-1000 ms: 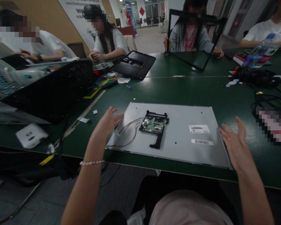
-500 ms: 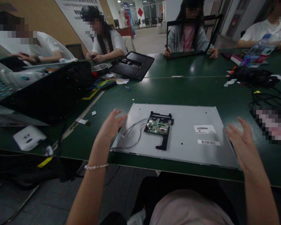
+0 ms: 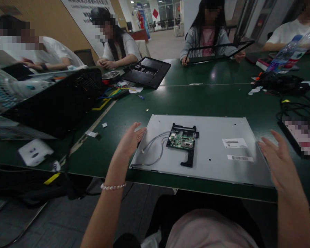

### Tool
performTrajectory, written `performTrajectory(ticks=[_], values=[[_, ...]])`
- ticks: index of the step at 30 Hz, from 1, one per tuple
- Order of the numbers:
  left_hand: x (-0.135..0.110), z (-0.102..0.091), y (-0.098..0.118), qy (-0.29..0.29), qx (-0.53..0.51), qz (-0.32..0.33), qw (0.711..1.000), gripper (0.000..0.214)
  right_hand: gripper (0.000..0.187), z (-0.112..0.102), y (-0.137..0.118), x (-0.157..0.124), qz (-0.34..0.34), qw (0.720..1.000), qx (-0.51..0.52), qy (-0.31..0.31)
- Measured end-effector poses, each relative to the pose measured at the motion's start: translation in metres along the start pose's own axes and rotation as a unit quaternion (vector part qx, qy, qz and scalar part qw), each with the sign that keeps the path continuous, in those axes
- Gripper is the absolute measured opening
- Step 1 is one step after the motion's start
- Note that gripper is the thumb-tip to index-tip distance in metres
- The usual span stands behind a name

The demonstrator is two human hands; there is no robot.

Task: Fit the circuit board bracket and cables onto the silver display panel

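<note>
A flat grey metal-backed display panel lies on the green table in front of me. On its back sit a green circuit board and a black plastic bracket. Grey cables run from the board toward the panel's left side. My left hand, with fingers stretched out, is against the panel's left edge. At the right edge is my right hand, also open, its fingers spread along the side. Neither hand is wrapped round the panel.
A large black screen housing and a white box stand at left. A black back cover lies farther off. Opposite, a person holds a black frame. Bottles, black cables and a dark-edged device occupy the right.
The panel has shifted slightly to the right, with both my hands moving along at its sides. The person opposite has tilted the black frame down toward the table.
</note>
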State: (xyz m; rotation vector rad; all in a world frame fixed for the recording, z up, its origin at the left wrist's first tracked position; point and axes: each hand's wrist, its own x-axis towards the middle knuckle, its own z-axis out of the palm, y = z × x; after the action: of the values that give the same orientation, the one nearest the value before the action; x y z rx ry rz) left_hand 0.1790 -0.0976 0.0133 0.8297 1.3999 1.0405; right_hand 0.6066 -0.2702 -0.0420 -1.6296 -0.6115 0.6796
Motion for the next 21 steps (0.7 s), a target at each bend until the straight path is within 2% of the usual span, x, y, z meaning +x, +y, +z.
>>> performTrajectory(ticks=[8,14,21], values=[[-0.002,0.017,-0.008,-0.014,-0.009,0.002,1.0,0.057,0.084,-0.005,-0.005,0.008,-0.019,0.998,-0.051,0.016],[-0.007,0.029,-0.01,-0.008,-0.003,0.008,1.0,0.047,0.079,-0.01,0.013,0.022,-0.063,0.995,-0.07,0.034],[-0.006,0.036,-0.017,-0.016,-0.014,0.007,1.0,0.048,0.078,-0.017,0.034,0.035,-0.105,0.982,-0.148,0.052]])
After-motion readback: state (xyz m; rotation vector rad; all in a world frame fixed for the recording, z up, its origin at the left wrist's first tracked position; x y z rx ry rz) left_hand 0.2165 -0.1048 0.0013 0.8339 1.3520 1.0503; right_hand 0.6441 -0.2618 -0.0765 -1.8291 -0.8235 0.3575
